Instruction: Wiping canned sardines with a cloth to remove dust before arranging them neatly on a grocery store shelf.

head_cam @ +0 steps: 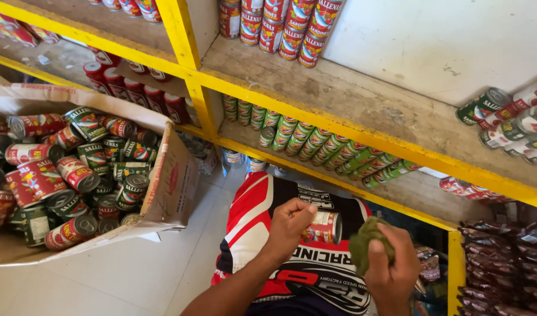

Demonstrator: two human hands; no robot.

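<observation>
My left hand [290,225] grips a red-labelled tin can [326,227] lying on its side, its silver end facing right. My right hand [393,266] holds a crumpled olive-green cloth [366,241] close to that silver end. Both hands hover over my lap, above red, white and black shorts [262,205]. An open cardboard box [173,181] at the left is filled with several red and green tin cans [75,172] lying loose.
A yellow-framed wooden shelf [315,111] spans the view, with rows of green cans [321,143] on the lower board, red cans [283,23] on top and a loose pile of cans [514,120] at the right. Dark packets [505,257] lie at lower right. White tiled floor [134,275] below.
</observation>
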